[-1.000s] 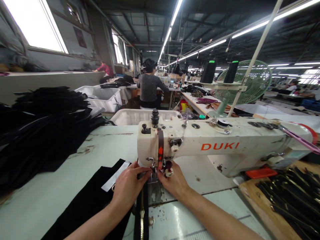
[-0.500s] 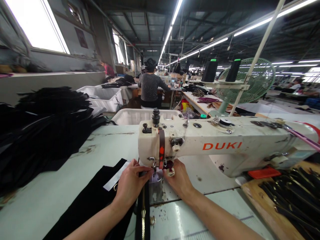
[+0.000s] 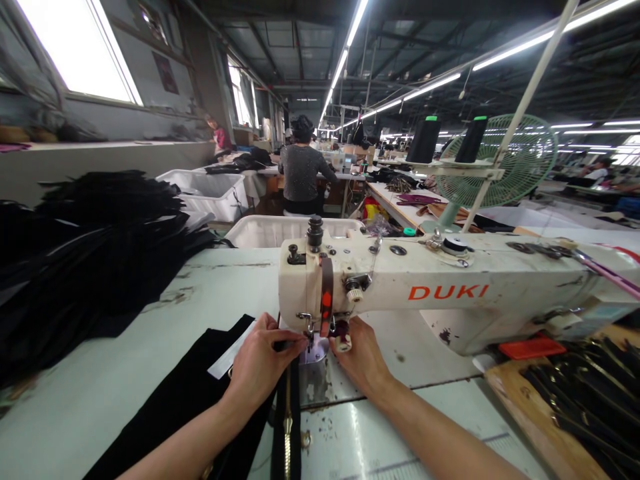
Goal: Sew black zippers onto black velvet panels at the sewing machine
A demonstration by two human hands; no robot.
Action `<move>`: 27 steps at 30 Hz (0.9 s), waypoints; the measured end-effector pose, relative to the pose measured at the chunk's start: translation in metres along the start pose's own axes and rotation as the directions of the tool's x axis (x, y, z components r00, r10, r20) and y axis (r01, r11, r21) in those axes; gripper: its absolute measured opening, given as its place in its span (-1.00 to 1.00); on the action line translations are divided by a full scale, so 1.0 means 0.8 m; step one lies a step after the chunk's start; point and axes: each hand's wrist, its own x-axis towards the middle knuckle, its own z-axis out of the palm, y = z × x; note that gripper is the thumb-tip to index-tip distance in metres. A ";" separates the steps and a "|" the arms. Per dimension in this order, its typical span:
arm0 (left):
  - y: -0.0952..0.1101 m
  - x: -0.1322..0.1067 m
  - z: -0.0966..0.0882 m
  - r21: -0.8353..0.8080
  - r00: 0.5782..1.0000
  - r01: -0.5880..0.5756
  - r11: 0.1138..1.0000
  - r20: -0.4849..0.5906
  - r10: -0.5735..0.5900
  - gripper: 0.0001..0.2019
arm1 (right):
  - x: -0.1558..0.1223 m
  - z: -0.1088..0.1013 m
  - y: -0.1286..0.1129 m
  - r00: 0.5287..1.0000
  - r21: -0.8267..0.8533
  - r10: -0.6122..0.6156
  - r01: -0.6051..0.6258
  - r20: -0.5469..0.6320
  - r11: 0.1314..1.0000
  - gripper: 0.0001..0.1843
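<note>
My left hand (image 3: 263, 357) is closed in a pinch on black fabric (image 3: 175, 393), its fingertips close to the needle of the white sewing machine (image 3: 390, 283). The fabric slopes down to the left, with a pale strip (image 3: 230, 350) lying along its upper edge. A black zipper with gold teeth (image 3: 287, 433) hangs from under the needle area toward the table's front edge. To the right of the needle is my right hand (image 3: 365, 360), reaching behind the machine's head; its fingertips are mostly hidden there.
A tall heap of black pieces (image 3: 95, 253) lies on the left of the table. Gold-toothed zippers (image 3: 585, 393) fill a wooden board (image 3: 520, 407) at the right. White bins (image 3: 205, 193) stand beyond the table, where a person (image 3: 303, 170) sits facing away. Thread cones (image 3: 424, 141) stand behind the machine.
The view has shifted very slightly, with the machine a little farther right in it. Both hands stay at nearly the same places beside the needle.
</note>
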 end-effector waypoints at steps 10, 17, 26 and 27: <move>0.009 -0.002 -0.002 0.043 0.999 -0.033 0.999 0.007 0.033 -0.85 | -0.001 0.000 -0.001 1.000 -0.021 0.008 -0.008 0.006 1.000 -0.83; 0.009 -0.001 -0.002 0.045 0.999 -0.037 0.998 0.005 0.037 -0.86 | -0.001 0.001 0.000 1.000 -0.038 0.019 -0.019 0.005 0.999 -0.84; 0.012 -0.001 -0.001 0.030 0.999 -0.027 0.999 0.030 0.026 -0.83 | -0.001 0.001 -0.002 1.000 -0.042 0.020 -0.019 0.011 0.999 -0.83; 0.013 -0.001 -0.001 0.028 0.999 -0.026 0.999 0.031 0.025 -0.83 | -0.001 0.001 -0.002 1.000 -0.043 0.021 -0.020 0.011 0.999 -0.84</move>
